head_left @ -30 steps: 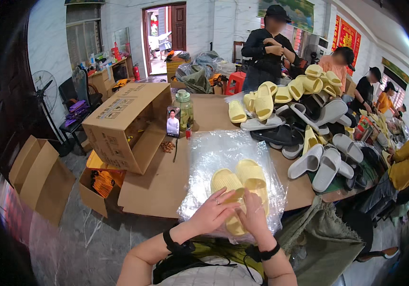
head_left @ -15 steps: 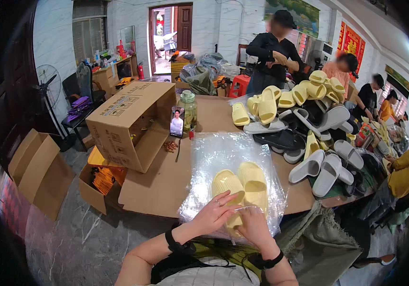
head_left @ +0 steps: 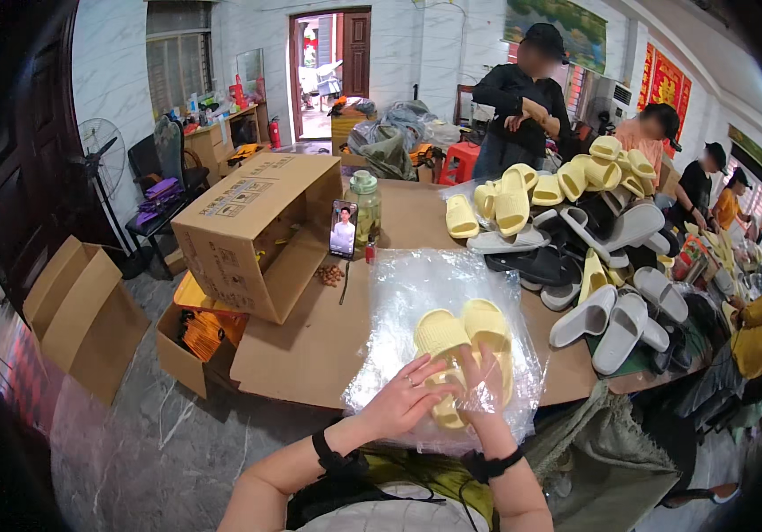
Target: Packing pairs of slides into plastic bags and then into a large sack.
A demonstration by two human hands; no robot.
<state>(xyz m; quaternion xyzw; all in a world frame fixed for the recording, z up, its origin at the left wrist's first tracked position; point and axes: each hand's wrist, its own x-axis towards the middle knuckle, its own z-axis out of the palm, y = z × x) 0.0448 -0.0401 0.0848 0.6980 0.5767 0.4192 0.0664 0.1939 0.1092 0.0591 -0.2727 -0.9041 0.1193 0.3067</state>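
A pair of yellow slide slippers point(head_left: 441, 330) lies side by side on clear plastic bags point(head_left: 408, 284) at the table's near edge. At their near left, my left hand point(head_left: 403, 396) has its fingers reaching over the left slipper, closed on the edge of a clear bag. My right hand point(head_left: 485, 386) lies over the right slipper with fingers stretched out and apart. Clear film covers its fingers and the near part of the pair. The exact edge of the bag's mouth is hard to make out.
A heap of yellow, grey and black slippers point(head_left: 607, 235) fills the table's right side. To the left stand an open carton point(head_left: 248, 239), a phone point(head_left: 343, 228) and a glass jar point(head_left: 364, 202). A grey-green sack point(head_left: 612, 443) hangs at the near right. Several people work beyond.
My right hand has gone from a pinch at the bag's edge to spread fingers under the film, farther over the right slipper. My left hand stays near the left slipper. The view has shifted slightly.
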